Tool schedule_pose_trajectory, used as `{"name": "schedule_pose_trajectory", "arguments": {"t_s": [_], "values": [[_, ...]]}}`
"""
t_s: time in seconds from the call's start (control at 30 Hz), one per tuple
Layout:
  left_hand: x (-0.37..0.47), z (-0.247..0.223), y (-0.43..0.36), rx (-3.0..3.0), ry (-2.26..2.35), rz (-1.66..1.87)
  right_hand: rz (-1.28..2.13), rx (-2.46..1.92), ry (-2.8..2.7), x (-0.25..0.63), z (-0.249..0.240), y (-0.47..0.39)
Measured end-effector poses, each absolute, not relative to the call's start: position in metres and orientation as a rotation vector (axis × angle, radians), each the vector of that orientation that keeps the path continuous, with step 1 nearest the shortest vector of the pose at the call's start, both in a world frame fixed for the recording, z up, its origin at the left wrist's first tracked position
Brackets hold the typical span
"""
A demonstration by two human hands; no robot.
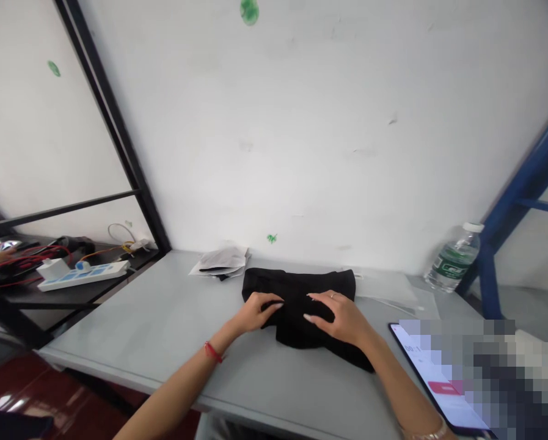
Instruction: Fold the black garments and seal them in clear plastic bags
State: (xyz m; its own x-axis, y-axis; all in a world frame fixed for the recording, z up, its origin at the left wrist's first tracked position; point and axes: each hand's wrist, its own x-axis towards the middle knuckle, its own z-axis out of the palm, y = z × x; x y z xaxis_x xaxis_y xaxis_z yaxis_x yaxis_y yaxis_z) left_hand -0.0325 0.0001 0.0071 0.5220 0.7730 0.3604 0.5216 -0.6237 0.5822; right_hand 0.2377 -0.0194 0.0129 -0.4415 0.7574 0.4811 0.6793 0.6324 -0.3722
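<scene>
A black cloth, partly folded, lies on the grey table near the wall. On the cloth's left part rests my left hand, its thumb and fingers apart, with a red string around the wrist. My right hand, with a ring on one finger, is over the cloth's right part, thumb and fingers spread. Neither hand is closed around the fabric.
White packets lie behind the cloth at the left. Clear plastic bags are at its right, near a water bottle. A phone lies at the right. A power strip and cables are on the dark left table.
</scene>
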Motion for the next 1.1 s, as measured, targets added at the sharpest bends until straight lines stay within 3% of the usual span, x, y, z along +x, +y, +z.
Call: {"name": "schedule_pose_trajectory", "arguments": {"t_s": [0.13, 0.53, 0.77, 0.93, 1.1], "values": [[-0.025, -0.004, 0.017, 2.036, 1.270, 1.041, 0.244, -1.126, -2.394, 0.234, 0.018, -0.026], [-0.022, -0.014, 0.016, 1.684, 1.186, 1.196, 0.311, -1.510, -2.188, 0.292, 0.018, -0.007], [-0.017, -0.014, 0.006, 2.018, 1.358, 1.211, -0.248, -1.574, -2.168, 0.267, -0.013, 0.009], [-0.013, -0.023, 0.015, 2.132, 1.655, 1.245, -0.401, -1.548, -2.042, 0.259, -0.025, 0.013], [-0.010, -0.032, 0.022, 2.251, 1.884, 1.171, -0.447, -1.224, -2.138, 0.232, -0.017, -0.003]]}}
